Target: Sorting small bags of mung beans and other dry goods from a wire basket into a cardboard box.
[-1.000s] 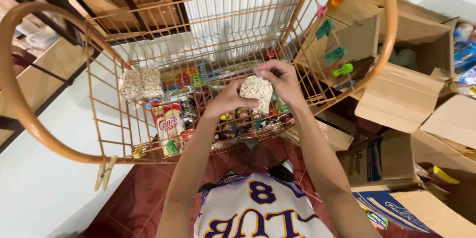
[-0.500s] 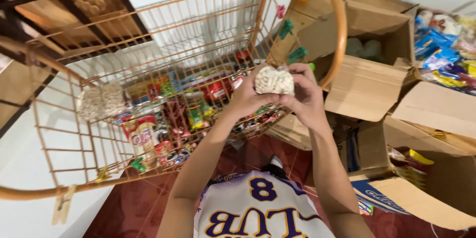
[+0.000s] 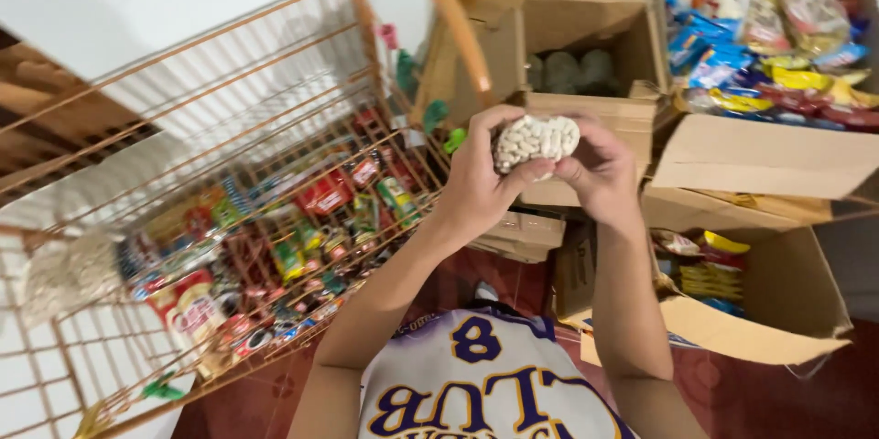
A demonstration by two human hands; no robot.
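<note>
Both hands' grip stays closed on the bag of white beans (image 3: 536, 140), now moved from the wire rack (image 3: 229, 183) toward the boxes (image 3: 586, 36).

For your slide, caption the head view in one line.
Both hands, left hand and right hand, hold a bag of white beans beside a wire rack.

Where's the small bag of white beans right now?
Head view, upper centre: bag of white beans held between left hand and right hand, before the open cardboard box.

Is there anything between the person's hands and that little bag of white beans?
No. Both the left hand and the right hand already grip the bag directly, one on each side, in front of an open box. Nothing visible comes between them.
</note>
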